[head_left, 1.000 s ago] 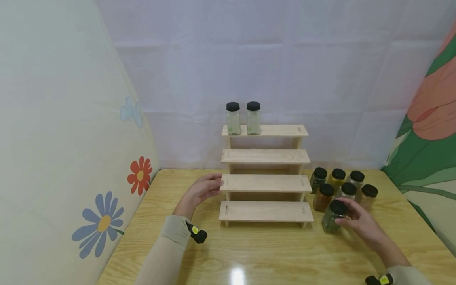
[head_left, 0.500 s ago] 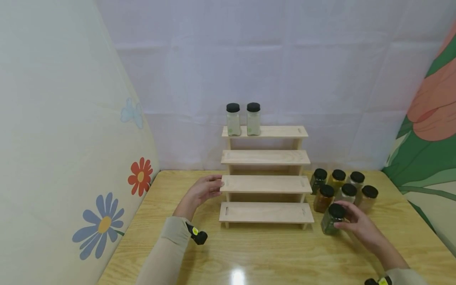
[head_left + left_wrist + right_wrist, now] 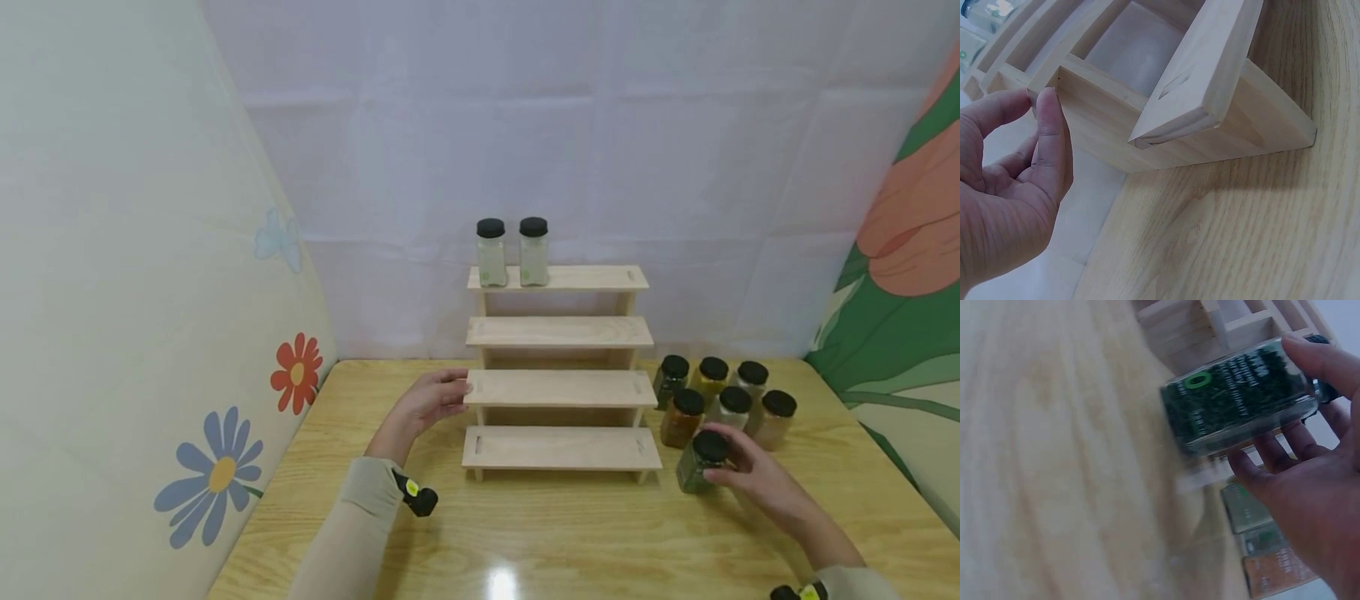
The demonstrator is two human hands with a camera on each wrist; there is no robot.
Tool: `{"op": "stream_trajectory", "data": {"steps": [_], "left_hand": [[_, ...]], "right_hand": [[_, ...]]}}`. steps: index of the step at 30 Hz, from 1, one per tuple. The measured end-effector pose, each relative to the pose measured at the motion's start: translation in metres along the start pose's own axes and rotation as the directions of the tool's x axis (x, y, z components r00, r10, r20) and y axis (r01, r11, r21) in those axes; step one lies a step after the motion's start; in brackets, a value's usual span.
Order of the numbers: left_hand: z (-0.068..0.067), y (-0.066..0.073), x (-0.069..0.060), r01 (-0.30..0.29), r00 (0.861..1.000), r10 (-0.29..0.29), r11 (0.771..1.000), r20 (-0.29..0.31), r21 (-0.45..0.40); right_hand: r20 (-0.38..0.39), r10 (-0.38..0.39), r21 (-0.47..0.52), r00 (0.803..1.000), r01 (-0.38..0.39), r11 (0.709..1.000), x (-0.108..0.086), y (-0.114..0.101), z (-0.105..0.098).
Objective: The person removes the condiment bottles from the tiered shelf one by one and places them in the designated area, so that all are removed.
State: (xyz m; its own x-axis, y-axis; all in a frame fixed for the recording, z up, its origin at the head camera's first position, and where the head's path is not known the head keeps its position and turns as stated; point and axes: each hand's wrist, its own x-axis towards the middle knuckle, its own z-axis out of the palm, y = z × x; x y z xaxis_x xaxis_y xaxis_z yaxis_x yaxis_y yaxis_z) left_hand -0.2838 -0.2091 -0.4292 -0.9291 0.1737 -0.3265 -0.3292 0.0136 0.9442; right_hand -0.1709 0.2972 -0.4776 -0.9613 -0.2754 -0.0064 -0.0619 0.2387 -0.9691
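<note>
A spice jar [image 3: 696, 467] of dark green flakes with a black lid is held between the thumb and fingers of my right hand [image 3: 759, 477], right of the wooden tiered rack [image 3: 558, 450]. In the right wrist view, the jar [image 3: 1238, 394] shows a green ring on its label. Whether its base touches the table I cannot tell. My left hand [image 3: 427, 402] is at the left end of the rack's second step from the bottom. In the left wrist view, thumb and fingertip of the left hand [image 3: 1019, 162] pinch a corner of that step.
Two pale-filled jars [image 3: 512, 254] stand at the left of the top step. Several black-lidded spice jars [image 3: 681, 423] cluster on the wooden table [image 3: 570, 533] right of the rack, behind the held jar. A white cloth [image 3: 420, 167] hangs behind; a flowered panel [image 3: 225, 333] bounds the left.
The jar in my right hand has shifted very slightly and the fingers have settled round its lid. The left hand keeps its place on the rack.
</note>
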Motion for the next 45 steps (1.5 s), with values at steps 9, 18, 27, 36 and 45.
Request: {"op": "stream_trajectory", "data": {"steps": [9, 18, 27, 36, 45], "left_hand": [[0.002, 0.001, -0.002, 0.0, 1.0, 0.0, 1.0, -0.015, -0.004], [0.001, 0.0, -0.002, -0.008, 1.0, 0.008, 1.0, -0.006, 0.0], [0.001, 0.0, -0.002, -0.007, 1.0, 0.006, 1.0, -0.004, -0.016], [0.002, 0.0, -0.003, 0.001, 1.0, -0.001, 1.0, -0.001, -0.021], [0.0, -0.002, -0.001, 0.001, 1.0, -0.001, 1.0, 0.001, -0.019]], "right_hand": [[0.057, -0.205, -0.031, 0.977, 0.206, 0.978, 0.007, -0.02, -0.015], [0.056, -0.278, -0.058, 0.959, 0.281, 0.958, 0.026, -0.058, -0.028], [0.052, -0.263, -0.117, 0.963, 0.267, 0.957, 0.053, -0.095, -0.025], [0.032, -0.195, -0.142, 0.98, 0.197, 0.97, 0.082, -0.124, -0.02], [0.05, -0.198, -0.089, 0.979, 0.202, 0.975, 0.106, -0.143, -0.013]]}}
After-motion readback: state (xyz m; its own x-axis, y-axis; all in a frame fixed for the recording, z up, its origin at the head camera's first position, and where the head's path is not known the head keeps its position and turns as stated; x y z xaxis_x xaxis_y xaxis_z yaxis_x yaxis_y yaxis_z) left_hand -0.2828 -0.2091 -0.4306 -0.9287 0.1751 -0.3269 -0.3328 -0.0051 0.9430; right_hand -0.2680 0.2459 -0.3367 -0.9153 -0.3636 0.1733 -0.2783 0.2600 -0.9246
